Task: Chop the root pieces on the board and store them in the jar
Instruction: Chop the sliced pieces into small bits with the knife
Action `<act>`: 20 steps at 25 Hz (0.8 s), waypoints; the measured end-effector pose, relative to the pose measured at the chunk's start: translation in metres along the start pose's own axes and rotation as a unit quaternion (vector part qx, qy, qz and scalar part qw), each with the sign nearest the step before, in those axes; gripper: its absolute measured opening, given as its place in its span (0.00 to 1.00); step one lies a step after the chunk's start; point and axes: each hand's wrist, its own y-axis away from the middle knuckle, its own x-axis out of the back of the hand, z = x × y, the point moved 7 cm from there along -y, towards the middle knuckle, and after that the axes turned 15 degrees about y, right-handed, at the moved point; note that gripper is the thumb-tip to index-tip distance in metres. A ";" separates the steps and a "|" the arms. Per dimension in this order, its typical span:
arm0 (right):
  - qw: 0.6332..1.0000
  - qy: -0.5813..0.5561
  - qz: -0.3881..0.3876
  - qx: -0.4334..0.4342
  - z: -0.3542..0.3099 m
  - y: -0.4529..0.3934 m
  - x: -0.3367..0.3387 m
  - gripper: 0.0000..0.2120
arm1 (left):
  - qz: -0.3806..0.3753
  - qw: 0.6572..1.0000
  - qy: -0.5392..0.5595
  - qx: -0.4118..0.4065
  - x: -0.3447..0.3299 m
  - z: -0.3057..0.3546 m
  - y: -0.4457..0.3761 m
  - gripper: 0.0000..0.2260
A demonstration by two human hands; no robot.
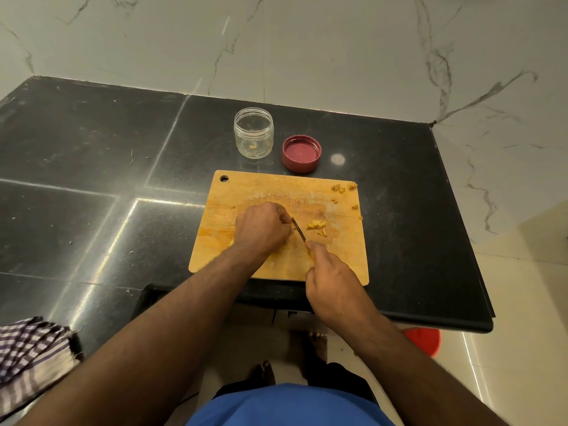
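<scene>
Chopped root pieces (317,228): lay mid wooden cutting board (276,189), beside knife (298,229). Right hand (333,282) grip clasped the knife handle; left hand (262,230) grip curled, contents hidden. Open clear jar (253,132) and red lid (301,153) stood behind on the black surface (92,142).

black speckled worktop (92,142); orange-tan board (264,189); beyond the board, clear jar (253,133), dark red lid (301,153); yellow root pieces (317,228); purple-white checked cloth (30,355).
</scene>
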 end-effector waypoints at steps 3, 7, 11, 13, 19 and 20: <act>1.000 0.014 -0.002 0.006 0.000 0.003 -0.002 0.21 | -0.001 1.000 -0.009 0.006 0.000 0.000 -0.001 0.05; 1.000 0.005 -0.007 -0.002 0.009 0.023 0.001 0.21 | -0.003 1.000 -0.004 0.004 0.000 -0.002 -0.001 0.04; 0.999 0.019 0.031 0.005 0.013 0.029 0.014 0.22 | -0.013 1.000 0.018 0.008 -0.001 -0.003 0.000 0.07; 1.000 -0.014 0.026 -0.006 0.012 0.026 0.015 0.22 | -0.018 0.999 0.030 0.016 -0.001 -0.005 -0.001 0.08; 1.000 -0.019 0.009 0.004 0.003 0.010 0.005 0.22 | -0.005 0.999 0.032 0.013 -0.001 -0.005 -0.001 0.06; 1.000 -0.012 0.008 0.006 0.001 0.007 0.004 0.22 | -0.005 0.999 0.033 0.011 -0.002 -0.005 -0.001 0.05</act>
